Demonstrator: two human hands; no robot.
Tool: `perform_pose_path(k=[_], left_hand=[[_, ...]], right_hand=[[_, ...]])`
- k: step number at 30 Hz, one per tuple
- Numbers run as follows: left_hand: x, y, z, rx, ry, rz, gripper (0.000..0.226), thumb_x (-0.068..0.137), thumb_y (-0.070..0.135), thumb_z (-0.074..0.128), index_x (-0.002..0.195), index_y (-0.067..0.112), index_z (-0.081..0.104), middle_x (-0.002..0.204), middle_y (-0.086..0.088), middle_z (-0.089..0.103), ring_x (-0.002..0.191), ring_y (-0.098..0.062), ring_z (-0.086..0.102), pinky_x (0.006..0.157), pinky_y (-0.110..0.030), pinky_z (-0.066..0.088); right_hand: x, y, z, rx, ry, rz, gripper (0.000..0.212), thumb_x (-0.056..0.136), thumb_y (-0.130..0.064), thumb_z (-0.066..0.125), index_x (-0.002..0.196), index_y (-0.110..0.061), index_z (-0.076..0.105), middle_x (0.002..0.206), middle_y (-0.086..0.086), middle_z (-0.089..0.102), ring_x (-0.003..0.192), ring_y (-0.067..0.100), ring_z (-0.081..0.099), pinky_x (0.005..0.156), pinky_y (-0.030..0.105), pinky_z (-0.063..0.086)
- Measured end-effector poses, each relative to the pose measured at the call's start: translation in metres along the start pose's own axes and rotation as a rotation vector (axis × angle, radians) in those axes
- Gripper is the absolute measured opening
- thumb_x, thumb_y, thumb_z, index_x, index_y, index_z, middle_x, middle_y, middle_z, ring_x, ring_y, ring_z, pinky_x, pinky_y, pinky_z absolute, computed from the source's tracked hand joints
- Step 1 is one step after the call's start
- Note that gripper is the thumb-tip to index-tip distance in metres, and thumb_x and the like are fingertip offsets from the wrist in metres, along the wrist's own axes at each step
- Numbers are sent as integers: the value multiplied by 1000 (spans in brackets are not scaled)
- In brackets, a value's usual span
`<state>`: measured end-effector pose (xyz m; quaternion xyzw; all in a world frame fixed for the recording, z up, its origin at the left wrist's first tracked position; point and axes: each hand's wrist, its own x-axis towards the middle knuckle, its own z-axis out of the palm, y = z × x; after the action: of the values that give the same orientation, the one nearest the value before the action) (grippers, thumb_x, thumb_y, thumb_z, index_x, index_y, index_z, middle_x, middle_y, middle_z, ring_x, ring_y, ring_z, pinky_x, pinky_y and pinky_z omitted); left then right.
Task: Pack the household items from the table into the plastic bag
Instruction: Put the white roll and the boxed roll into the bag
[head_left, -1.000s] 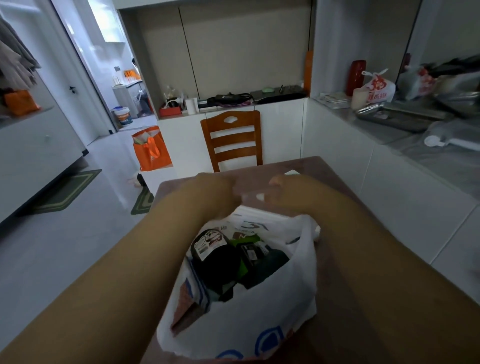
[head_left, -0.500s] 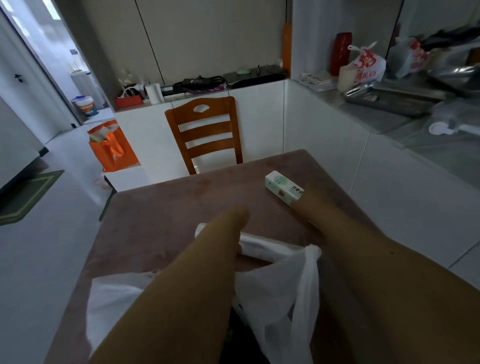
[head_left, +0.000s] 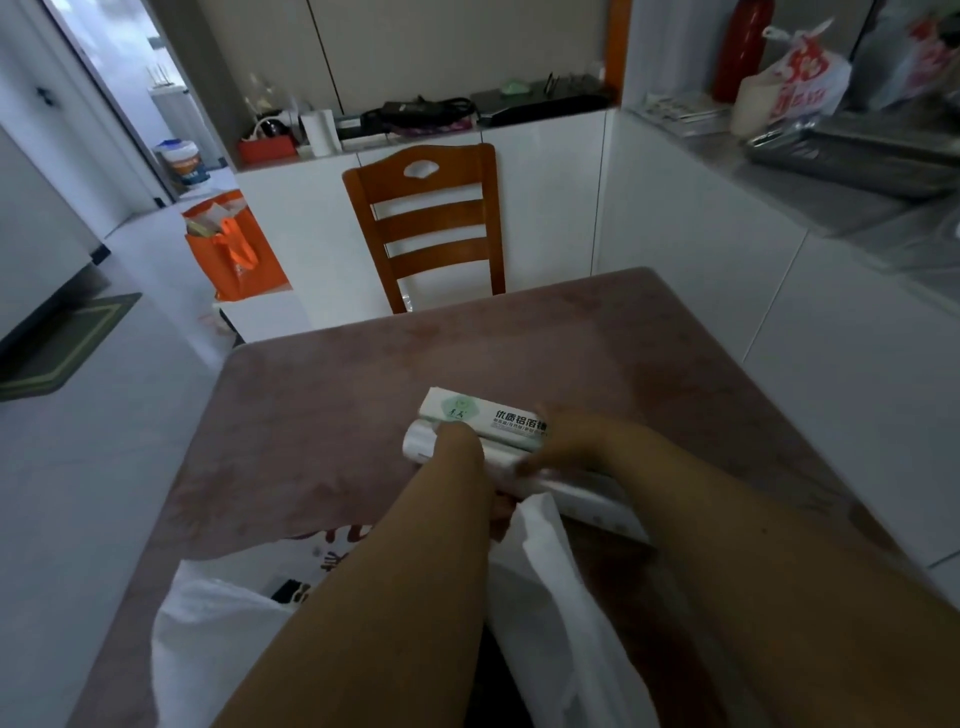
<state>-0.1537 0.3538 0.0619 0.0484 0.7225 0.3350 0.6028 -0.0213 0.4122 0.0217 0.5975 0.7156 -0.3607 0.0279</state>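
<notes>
The white plastic bag stands open at the table's near edge, with dark items inside, mostly hidden by my forearms. Beyond it a white roll lies across the table, and my left hand is curled over it. A white foil box with a green logo and black lettering lies right against the roll's far side. My right hand grips the box's right end, thumb on the far side. Another long white box lies under my right forearm.
The brown table stands against a white cabinet wall on the right. A wooden chair is at the far edge. An orange bag stands on the floor to the left. The counter at right carries a metal tray.
My right hand has taken the foil box and drawn it back from the far right of the table up against the roll. My left hand stays on the roll.
</notes>
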Motion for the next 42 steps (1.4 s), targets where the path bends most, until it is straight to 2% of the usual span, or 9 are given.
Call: perform_pose_path(k=[6, 8, 11, 19, 24, 32, 37, 39, 42], left_hand=[[2, 5, 0, -62, 24, 75, 56, 102, 36, 32, 133, -9, 46, 118, -29, 59, 87, -41, 57, 68, -41, 45], [-4, 6, 0, -115, -28, 40, 74, 94, 56, 37, 134, -6, 45, 129, -27, 56, 109, -44, 56, 91, -49, 46], [-10, 15, 0, -70, -97, 37, 87, 85, 70, 38, 137, 1, 46, 128, -26, 59, 111, -45, 59, 92, -54, 49], [-114, 41, -35, -101, -157, 318, 65, 95, 51, 29, 134, 2, 47, 100, -25, 59, 101, -37, 59, 81, -46, 47], [-184, 26, -84, -116, -89, 501, 47, 99, 32, 36, 135, 4, 49, 130, -23, 58, 95, -29, 62, 89, -42, 48], [-241, -67, -144, 1195, 377, 1038, 30, 92, 24, 51, 119, 13, 62, 121, -4, 64, 102, -23, 59, 67, -18, 47], [-215, -122, -158, 1571, 212, 798, 45, 84, 36, 63, 120, 8, 60, 119, -9, 64, 108, -25, 60, 94, -33, 49], [-216, -120, -167, 1326, 203, 854, 32, 83, 21, 66, 109, 3, 63, 109, -11, 67, 98, -24, 62, 82, -28, 48], [-232, -101, -196, 349, 32, 796, 14, 82, -4, 55, 71, 1, 63, 56, -7, 57, 54, -18, 51, 58, -25, 41]], right_hand=[[-8, -5, 37, -509, 123, 1, 128, 62, -56, 74, 153, -25, -9, 148, 18, 31, 131, 35, 37, 106, 45, 35], [-14, -3, 32, -430, 160, 4, 122, 64, -55, 72, 154, -25, -6, 147, 17, 34, 130, 35, 39, 105, 45, 36], [-24, -4, 12, -320, 216, 10, 128, 56, -60, 73, 153, -26, -3, 146, 14, 39, 129, 34, 41, 103, 49, 40], [-109, -60, -64, -103, 432, -92, 133, 46, -53, 81, 152, -25, 6, 142, 14, 40, 122, 31, 48, 94, 40, 47], [-182, -122, -107, 186, 517, -216, 127, 55, -45, 84, 152, -28, 5, 141, 10, 39, 122, 32, 47, 95, 37, 46], [-278, -209, -91, 955, 370, -566, 107, 43, -27, 87, 136, -13, 36, 117, 13, 62, 92, 26, 68, 75, 40, 59], [-299, -225, -52, 1174, 310, -634, 102, 53, -19, 81, 141, -17, 29, 120, 15, 60, 94, 29, 66, 87, 48, 55], [-299, -220, -36, 1153, 304, -645, 105, 54, -21, 80, 144, -22, 26, 124, 14, 57, 102, 30, 63, 95, 54, 50], [-295, -200, -12, 1125, 305, -661, 109, 57, -18, 82, 146, -30, 20, 130, 10, 53, 113, 31, 58, 100, 56, 46]])
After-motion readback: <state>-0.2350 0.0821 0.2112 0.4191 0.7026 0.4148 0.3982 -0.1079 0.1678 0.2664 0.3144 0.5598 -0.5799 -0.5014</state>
